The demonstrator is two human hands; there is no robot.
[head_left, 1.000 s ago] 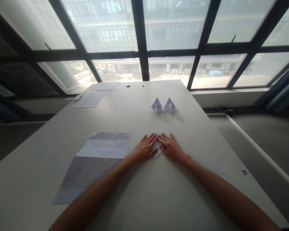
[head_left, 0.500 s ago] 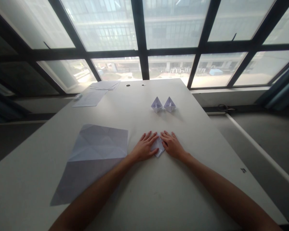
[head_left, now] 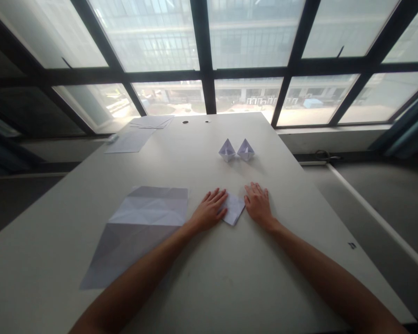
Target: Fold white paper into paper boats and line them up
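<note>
A small folded piece of white paper [head_left: 234,208] lies flat on the white table, one corner pointing toward me. My left hand [head_left: 211,209] rests flat over its left side, fingers stretched out and hiding part of it. Just off its right corner, my right hand [head_left: 257,203] lies palm down on the tabletop with fingers extended. Farther back stand two folded paper boats, the left paper boat [head_left: 227,151] beside the right paper boat [head_left: 245,150]. A large creased sheet of paper [head_left: 135,246] lies left of my left forearm, which covers its lower right part.
Several loose sheets of paper [head_left: 130,140] lie at the table's far left. Two small holes are near the back edge of the table [head_left: 195,162]. Large windows [head_left: 247,37] stand behind it. A white pipe [head_left: 376,213] runs along the floor at right.
My right hand has moved right, off the folded paper, uncovering more of it. My left hand stays in place. The large creased sheet has shifted slightly right and its top edge lies differently.
</note>
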